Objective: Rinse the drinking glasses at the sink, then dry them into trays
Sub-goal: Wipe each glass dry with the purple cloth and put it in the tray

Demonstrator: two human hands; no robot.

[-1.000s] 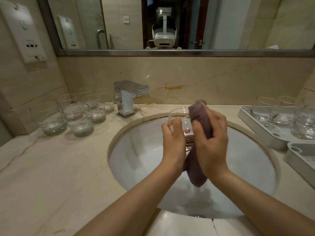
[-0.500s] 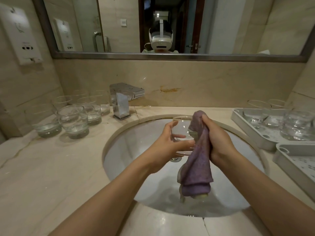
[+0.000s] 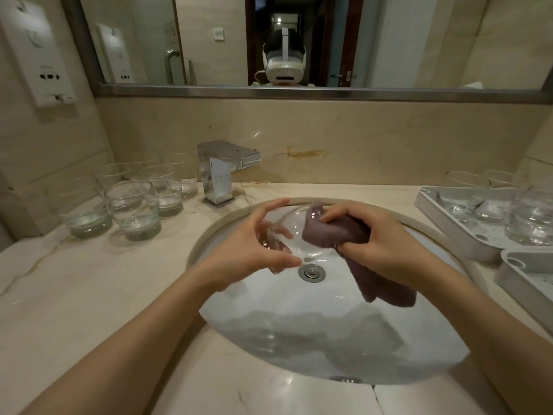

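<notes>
Over the white sink basin my left hand grips a clear drinking glass, tilted with its mouth turned to the right. My right hand holds a purple cloth bunched against and into the glass mouth; the cloth's tail hangs down over the basin. Several glasses stand on the counter left of the tap. More glasses sit in a white tray at the right.
A chrome tap stands behind the basin at the left. A second white tray lies nearer at the right edge. The drain plug sits in the basin. A mirror runs along the wall and a socket plate hangs at the left.
The glass has tipped from upright to lying sideways in my left hand. My right hand with the cloth has turned and pushed the cloth toward the glass mouth. The view has moved closer.
</notes>
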